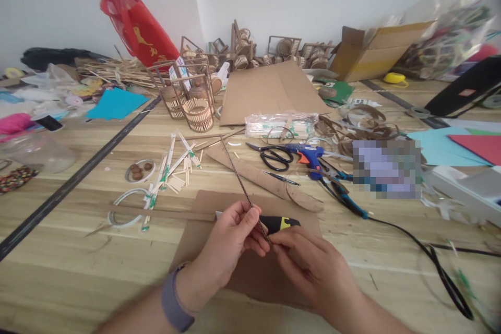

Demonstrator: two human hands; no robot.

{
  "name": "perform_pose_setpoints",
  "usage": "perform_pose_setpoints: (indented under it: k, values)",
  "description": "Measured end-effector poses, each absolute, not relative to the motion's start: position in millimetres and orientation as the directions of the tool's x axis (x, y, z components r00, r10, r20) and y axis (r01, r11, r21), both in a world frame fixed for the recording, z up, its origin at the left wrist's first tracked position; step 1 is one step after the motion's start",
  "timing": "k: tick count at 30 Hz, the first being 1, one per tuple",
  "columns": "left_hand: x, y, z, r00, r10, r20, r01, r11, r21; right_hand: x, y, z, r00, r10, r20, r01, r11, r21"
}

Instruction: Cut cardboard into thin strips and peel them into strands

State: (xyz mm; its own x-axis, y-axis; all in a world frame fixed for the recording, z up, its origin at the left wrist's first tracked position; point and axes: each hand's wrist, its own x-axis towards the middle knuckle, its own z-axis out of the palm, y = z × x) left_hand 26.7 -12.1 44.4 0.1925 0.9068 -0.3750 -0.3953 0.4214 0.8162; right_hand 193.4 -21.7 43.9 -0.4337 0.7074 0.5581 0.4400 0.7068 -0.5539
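A thin strip of corrugated cardboard (pixel 241 180) slants up and away from my two hands, its fluted edge showing. My left hand (pixel 238 235) pinches it between thumb and fingers partway along. At the near end, the fingertips of my right hand (pixel 313 266) are closed on the same strip. Behind the hands lies a utility knife (pixel 279 223) with a black and yellow handle, partly hidden by my left hand. Beneath both hands is a flat brown cardboard sheet (pixel 250 282) on the wooden table. Another cardboard strip (pixel 168 212) extends left from the knife.
Black scissors (pixel 276 156), a blue glue gun (pixel 311 157) and pliers (pixel 346 195) lie beyond my right hand. Small sticks (pixel 178 180) and cardboard rings (pixel 127 211) are at left. Small stick baskets (pixel 198 115) stand farther back, near a large cardboard sheet (pixel 270 88).
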Motion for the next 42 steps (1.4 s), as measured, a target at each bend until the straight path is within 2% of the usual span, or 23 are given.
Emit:
perform_pose_setpoints:
  k: [9,23,42]
  values:
    - [26.5,-12.4,44.2,0.180,0.910,-0.372,-0.386,0.414,0.824,193.8,-20.8,45.0,-0.456,0.675,0.580,0.485,0.735,-0.473]
    - [27.3,-13.4,41.1,0.187,0.907,-0.378,-0.332,0.420,0.845,192.7,-20.9,44.7,-0.450,0.671,0.590,0.491,0.737,-0.464]
    - [27.4,-14.8,40.8,0.225,0.907,-0.356,-0.378,0.419,0.826,190.7,-21.0,44.7,-0.435,0.644,0.629,0.512,0.752,-0.416]
